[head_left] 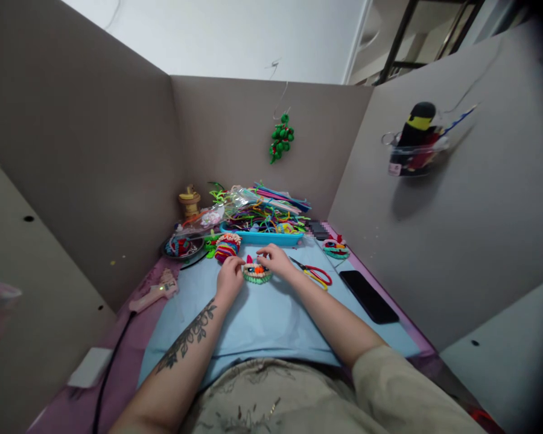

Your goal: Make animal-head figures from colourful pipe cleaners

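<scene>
My left grip (230, 276) pinches fuzzy craft piece (257, 276) at its left edge; right grip (275, 261) at its upper right, can't tell if pinching. Blue tray (271, 239) behind it.

Piece (257, 277) placed on sheet (262, 319), between left hand (230, 277) and right hand (275, 260). Tray (262, 239) set behind — stems (271, 208) heaped in it. Scissors (303, 268) laid to right; phone (368, 296) placed farther right, nearer front. Bowl (198, 248) set left of tray, glue gun (156, 295) laid before it. Holder (409, 161) mounted on right wall (366, 199).
</scene>
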### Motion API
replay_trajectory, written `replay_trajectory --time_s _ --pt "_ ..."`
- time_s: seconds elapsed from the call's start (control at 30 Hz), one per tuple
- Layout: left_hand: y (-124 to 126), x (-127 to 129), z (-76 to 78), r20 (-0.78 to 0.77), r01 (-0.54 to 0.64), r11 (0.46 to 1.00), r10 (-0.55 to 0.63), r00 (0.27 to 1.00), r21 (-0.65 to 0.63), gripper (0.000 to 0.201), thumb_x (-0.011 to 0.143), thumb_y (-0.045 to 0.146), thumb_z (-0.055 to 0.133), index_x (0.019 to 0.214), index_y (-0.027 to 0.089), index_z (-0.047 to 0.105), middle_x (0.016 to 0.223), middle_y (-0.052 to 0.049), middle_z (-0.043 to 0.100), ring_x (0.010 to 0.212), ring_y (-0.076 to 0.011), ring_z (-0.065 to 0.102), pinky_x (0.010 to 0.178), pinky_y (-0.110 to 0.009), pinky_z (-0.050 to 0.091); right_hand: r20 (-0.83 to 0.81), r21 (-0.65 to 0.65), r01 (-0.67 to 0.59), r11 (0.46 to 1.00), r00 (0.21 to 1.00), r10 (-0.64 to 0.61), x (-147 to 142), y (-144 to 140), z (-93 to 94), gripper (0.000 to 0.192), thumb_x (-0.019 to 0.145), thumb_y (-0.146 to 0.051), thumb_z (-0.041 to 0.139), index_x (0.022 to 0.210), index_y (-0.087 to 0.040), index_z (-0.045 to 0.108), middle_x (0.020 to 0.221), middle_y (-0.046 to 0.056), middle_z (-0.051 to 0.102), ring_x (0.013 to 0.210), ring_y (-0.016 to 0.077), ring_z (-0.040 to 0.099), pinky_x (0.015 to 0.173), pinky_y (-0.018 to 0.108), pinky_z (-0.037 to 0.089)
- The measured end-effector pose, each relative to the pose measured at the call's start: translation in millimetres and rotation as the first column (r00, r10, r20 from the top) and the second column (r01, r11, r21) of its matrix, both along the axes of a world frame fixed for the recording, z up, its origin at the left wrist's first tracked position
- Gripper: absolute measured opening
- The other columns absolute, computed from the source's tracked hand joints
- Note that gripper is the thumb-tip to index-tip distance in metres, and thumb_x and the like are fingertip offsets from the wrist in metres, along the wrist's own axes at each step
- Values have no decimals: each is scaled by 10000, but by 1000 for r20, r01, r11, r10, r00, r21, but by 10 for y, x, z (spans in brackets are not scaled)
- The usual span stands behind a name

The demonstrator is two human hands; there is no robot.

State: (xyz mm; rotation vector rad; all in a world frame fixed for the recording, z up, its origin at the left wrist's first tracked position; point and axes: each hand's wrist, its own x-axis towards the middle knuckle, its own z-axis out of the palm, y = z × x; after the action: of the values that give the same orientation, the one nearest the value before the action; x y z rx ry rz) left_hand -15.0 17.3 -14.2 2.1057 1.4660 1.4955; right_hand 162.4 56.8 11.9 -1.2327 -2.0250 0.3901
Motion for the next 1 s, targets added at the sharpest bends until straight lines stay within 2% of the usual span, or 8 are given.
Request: replay_trajectory --time_s 0.17,0.3,0.7,0.9,1.0 --pt "0 2 8 -3 1 1000 -1 1000 -4 221 728 52 422 765 176 601 856 -48 576 837 -163 544 793 -306 445 121 -6 -9 1000 993 9 -73 32 14 133 755 -223 569 768 -174 692 740 26 566 748 136 513 683 229 368" --pt "-2 8 8 -1 9 1000 -9 1000 -9 220 730 52 419 766 172 600 858 -49 575 842 -161 543 797 -301 442 106 -18 10 1000 994 -8 -45 23 -1 142 747 -202 558 718 -167 693 718 22 574 735 133 514 681 224 363" --pt "10 18 -13 -3 13 1000 -13 1000 -11 224 725 49 418 766 174 599 854 -47 574 833 -162 543 790 -301 446 106 -8 60 998 993 -59 -44 -12 -54 143 756 -222 556 736 -177 690 759 25 581 754 134 524 698 222 366" --pt "8 18 -4 -4 14 1000 -14 1000 -14 214 728 57 425 762 178 599 850 -45 576 829 -164 546 785 -304 449 56 -10 78 997 995 -77 -35 -34 -96 148 767 -243 554 751 -186 690 761 25 580 771 141 527 710 237 376" --pt "6 15 0 -4 21 1000 -21 1000 -3 216 732 58 423 764 178 599 853 -46 576 837 -162 546 793 -302 446 -28 -9 65 998 998 -65 -8 -45 -109 169 759 -277 574 849 -194 691 806 29 593 793 144 538 744 249 393"
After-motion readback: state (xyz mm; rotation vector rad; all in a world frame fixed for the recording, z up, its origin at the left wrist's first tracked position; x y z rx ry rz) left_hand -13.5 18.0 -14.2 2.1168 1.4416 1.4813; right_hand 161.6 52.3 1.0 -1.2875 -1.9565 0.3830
